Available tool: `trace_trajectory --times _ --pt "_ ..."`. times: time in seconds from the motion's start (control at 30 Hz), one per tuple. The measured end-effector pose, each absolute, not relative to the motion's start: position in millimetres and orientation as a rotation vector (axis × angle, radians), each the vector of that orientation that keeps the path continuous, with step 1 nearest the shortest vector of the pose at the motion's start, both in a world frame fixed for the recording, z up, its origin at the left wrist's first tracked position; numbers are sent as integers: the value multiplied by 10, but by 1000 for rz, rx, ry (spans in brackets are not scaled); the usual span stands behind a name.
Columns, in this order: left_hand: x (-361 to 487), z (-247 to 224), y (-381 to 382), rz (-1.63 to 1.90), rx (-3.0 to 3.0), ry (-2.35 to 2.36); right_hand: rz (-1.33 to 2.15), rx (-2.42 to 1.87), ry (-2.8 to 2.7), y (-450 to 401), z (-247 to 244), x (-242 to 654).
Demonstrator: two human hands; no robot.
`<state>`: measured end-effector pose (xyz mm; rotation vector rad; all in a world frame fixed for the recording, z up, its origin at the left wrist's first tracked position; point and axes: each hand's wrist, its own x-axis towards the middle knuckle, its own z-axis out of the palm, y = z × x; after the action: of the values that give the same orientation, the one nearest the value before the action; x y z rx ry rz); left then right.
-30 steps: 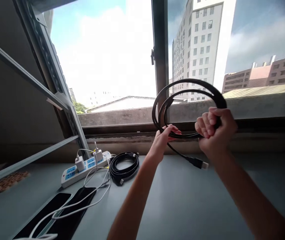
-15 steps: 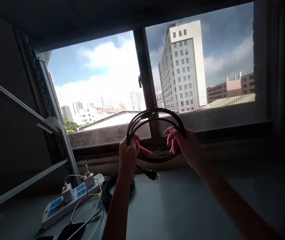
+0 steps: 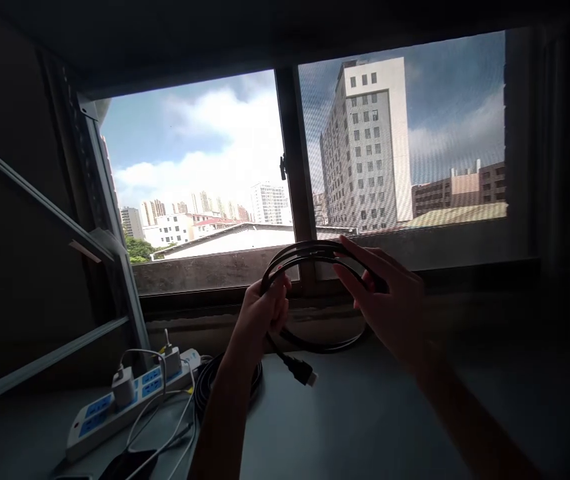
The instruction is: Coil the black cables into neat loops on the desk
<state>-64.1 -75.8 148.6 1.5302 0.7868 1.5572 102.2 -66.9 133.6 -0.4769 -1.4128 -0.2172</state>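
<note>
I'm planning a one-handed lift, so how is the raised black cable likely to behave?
The black cable would probably flex yet keep a rough ring, as its loops arch from the left hand. They may fan apart, since gaps show between them. The plug will likely swing, hanging from a free end.

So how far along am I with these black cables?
One coil looks done, lying on the table. The held cable is in hand and looped, the left hand gripping one side, the right hand at the other. Probably left: tucking in its dangling plug and setting down the raised loops.
</note>
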Motion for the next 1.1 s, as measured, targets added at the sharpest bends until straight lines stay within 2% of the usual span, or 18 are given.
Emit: trace_trajectory --times 0.33,0.5,0.83,1.1 --pt "-563 1480 -773 1536 1652 1031 -102 -357 -1591 -594 1294 984" --pt "-536 1468 -739 1488 1575 1067 -121 -439 -1648 -543 1259 957" --pt "-632 1486 -758 1512 1310 880 -171 -391 -1609 -670 1335 997" --pt "-556 1517 -837 1365 1361 713 -168 -449 -1576 -587 1331 1074"
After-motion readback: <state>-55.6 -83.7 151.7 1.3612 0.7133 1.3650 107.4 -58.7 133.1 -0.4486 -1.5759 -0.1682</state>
